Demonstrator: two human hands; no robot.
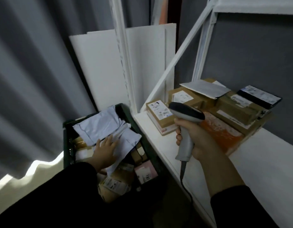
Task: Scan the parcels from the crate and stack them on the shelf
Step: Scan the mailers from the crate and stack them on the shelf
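Note:
A dark green crate [67,145] on the floor at lower centre holds several parcels: white poly mailers [103,127] on top, brown boxes and a pink box [145,173] below. My left hand [104,153] lies flat with spread fingers on the white mailers inside the crate. My right hand [195,140] grips the handle of a grey barcode scanner [186,119] above the white shelf [266,162], its head pointing left. On the shelf are stacked brown boxes [160,112], an orange parcel [223,134], a grey mailer [206,88] and a black parcel [259,96].
White shelf posts [126,63] and a diagonal brace [178,58] stand between crate and shelf. A white board [96,66] leans behind the crate. Grey curtain [32,79] hangs on the left. The scanner's cable [183,176] hangs down over the shelf's front edge.

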